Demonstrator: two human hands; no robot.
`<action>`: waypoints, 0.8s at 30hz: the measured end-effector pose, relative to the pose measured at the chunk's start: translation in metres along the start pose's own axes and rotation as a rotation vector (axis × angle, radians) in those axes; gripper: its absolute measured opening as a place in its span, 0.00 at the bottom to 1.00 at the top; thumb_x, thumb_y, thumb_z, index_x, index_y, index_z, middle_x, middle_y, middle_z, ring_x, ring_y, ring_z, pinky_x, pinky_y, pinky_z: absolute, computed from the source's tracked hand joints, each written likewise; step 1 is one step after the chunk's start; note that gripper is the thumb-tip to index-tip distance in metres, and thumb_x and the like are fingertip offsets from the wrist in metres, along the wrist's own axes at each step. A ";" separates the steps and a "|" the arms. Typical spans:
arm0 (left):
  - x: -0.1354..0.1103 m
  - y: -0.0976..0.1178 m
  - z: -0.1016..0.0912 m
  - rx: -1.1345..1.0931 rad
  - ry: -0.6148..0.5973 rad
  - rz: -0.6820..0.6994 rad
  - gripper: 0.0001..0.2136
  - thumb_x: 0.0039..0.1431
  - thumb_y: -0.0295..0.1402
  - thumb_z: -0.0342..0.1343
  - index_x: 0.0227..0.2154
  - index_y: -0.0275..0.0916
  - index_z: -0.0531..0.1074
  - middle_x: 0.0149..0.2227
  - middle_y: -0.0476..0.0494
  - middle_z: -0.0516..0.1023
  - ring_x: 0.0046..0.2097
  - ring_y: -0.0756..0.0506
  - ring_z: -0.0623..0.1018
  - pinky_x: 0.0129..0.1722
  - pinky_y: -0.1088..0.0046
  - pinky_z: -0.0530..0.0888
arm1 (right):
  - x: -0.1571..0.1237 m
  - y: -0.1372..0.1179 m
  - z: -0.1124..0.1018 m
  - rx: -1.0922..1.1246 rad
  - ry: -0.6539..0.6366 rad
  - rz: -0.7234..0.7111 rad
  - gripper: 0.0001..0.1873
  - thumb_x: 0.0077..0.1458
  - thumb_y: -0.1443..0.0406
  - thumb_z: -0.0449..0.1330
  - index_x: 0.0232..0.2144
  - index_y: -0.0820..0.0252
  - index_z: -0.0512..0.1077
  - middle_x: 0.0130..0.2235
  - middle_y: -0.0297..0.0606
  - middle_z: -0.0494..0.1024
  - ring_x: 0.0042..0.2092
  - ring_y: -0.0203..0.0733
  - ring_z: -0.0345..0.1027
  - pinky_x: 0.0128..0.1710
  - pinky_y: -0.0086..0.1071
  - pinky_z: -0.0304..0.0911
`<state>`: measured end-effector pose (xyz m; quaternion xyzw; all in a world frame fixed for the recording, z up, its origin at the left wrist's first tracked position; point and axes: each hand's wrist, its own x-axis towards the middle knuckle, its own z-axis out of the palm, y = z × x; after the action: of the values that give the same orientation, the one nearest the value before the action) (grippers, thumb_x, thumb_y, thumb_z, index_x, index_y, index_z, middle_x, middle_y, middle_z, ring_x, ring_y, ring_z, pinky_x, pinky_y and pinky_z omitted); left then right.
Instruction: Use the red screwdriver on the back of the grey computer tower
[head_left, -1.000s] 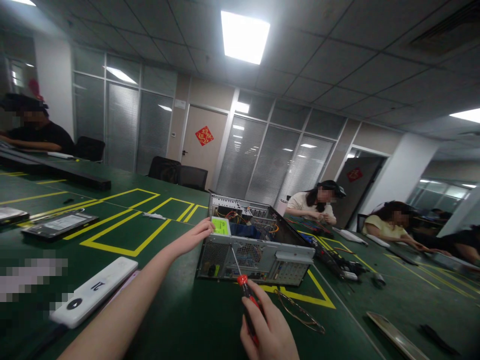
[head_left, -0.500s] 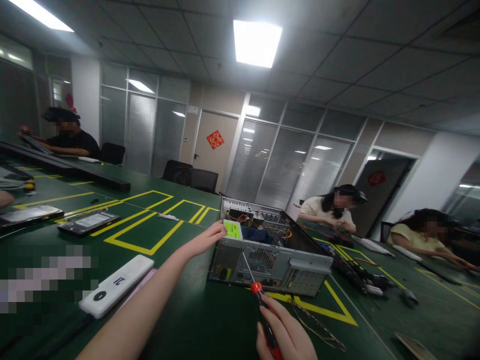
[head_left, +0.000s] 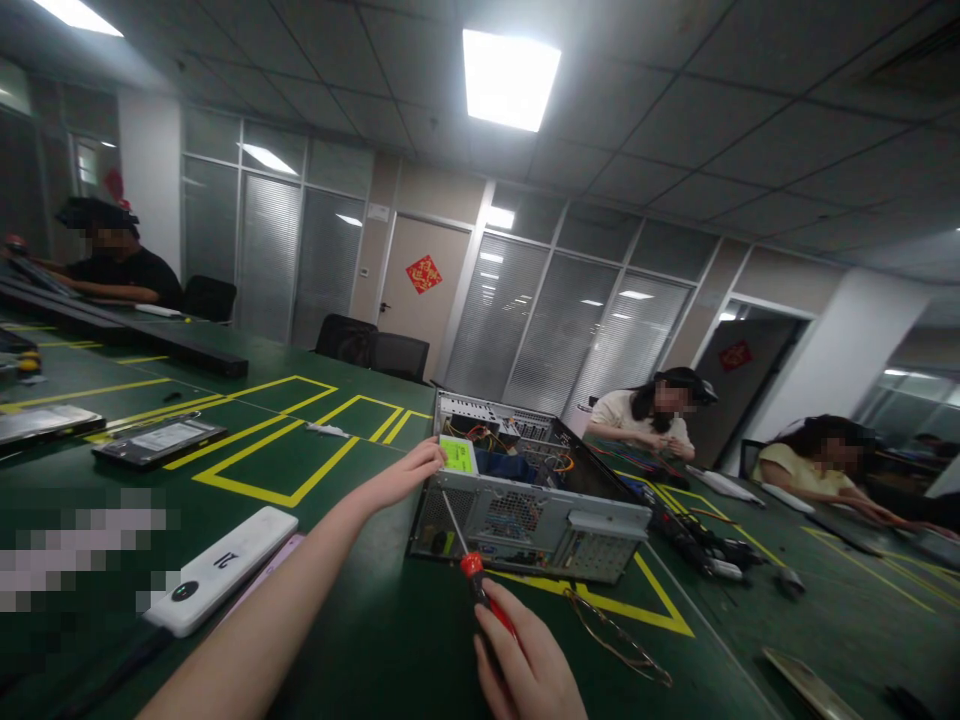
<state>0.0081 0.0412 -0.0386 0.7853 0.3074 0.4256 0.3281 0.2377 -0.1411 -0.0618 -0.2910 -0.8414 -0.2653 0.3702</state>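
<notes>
- On the green worktop point(head_left: 382, 640), near the middle of the view, lies an open metal computer case point(head_left: 555, 535), its ported and perforated panel towards the wearer and wiring visible inside.
- At the case's near left corner sits a box with a bright green label point(head_left: 459, 457).
- Left of that corner, the left hand point(head_left: 409, 472) has its fingertips on the edge of the labelled box; whether it grips or only rests there, I cannot tell.
- Below the case, the right hand point(head_left: 529, 655) is closed around the handle of a red and black screwdriver point(head_left: 472, 568), whose shaft slants up to the panel's left part; tip contact is unclear.
- Just beside the case, on the right of the near side, lies a thin looped thing point(head_left: 619, 638), too fine to identify.
- Near the left forearm rests a white device marked 21 point(head_left: 232, 570).
- Farther left lie a hard drive point(head_left: 159, 440) and a second drive point(head_left: 45, 425), cut by the edge.
- Right of the case are dark parts and cables point(head_left: 709, 545).
- Across the worktop sit a person in black point(head_left: 131, 270), another in cream point(head_left: 611, 415) and one in yellow point(head_left: 799, 472).
</notes>
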 end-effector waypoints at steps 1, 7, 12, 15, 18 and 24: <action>0.000 0.000 0.000 -0.002 -0.002 0.000 0.13 0.62 0.44 0.45 0.35 0.42 0.68 0.51 0.45 0.70 0.67 0.43 0.53 0.68 0.64 0.48 | -0.001 0.000 0.001 0.000 -0.009 0.007 0.15 0.57 0.72 0.52 0.47 0.66 0.69 0.45 0.54 0.79 0.44 0.45 0.75 0.41 0.32 0.73; 0.000 0.000 0.001 -0.009 -0.002 0.001 0.12 0.62 0.43 0.45 0.34 0.41 0.67 0.50 0.44 0.70 0.67 0.44 0.53 0.68 0.65 0.47 | -0.004 0.001 0.004 0.009 -0.038 0.014 0.15 0.57 0.72 0.52 0.47 0.67 0.69 0.46 0.55 0.78 0.45 0.45 0.75 0.42 0.32 0.73; 0.001 0.001 0.000 -0.001 -0.011 0.006 0.13 0.63 0.44 0.45 0.34 0.41 0.68 0.50 0.45 0.71 0.67 0.44 0.54 0.68 0.65 0.48 | -0.003 0.002 0.005 0.005 -0.046 0.016 0.15 0.58 0.72 0.51 0.48 0.65 0.68 0.47 0.53 0.78 0.47 0.44 0.74 0.42 0.32 0.73; 0.001 0.001 0.000 0.009 -0.017 0.007 0.14 0.63 0.45 0.45 0.35 0.41 0.68 0.50 0.45 0.71 0.66 0.44 0.54 0.68 0.65 0.48 | 0.000 0.001 0.004 -0.022 -0.037 0.003 0.14 0.59 0.72 0.50 0.47 0.66 0.69 0.45 0.54 0.79 0.45 0.44 0.75 0.41 0.32 0.73; 0.001 -0.001 0.000 0.005 -0.017 0.007 0.14 0.62 0.45 0.45 0.35 0.41 0.68 0.50 0.45 0.71 0.67 0.44 0.53 0.68 0.66 0.46 | 0.009 -0.002 0.000 -0.056 -0.061 0.020 0.13 0.61 0.68 0.49 0.44 0.66 0.70 0.44 0.55 0.79 0.39 0.44 0.77 0.36 0.31 0.74; 0.002 -0.008 0.001 -0.003 -0.001 0.008 0.14 0.62 0.46 0.45 0.36 0.41 0.68 0.50 0.45 0.70 0.67 0.44 0.52 0.68 0.65 0.46 | 0.039 -0.015 -0.007 -0.024 -0.105 0.163 0.17 0.62 0.63 0.46 0.46 0.66 0.68 0.45 0.54 0.77 0.36 0.43 0.77 0.32 0.30 0.74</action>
<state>0.0079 0.0467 -0.0441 0.7864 0.3033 0.4268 0.3277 0.2091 -0.1443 -0.0304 -0.3762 -0.8299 -0.2288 0.3426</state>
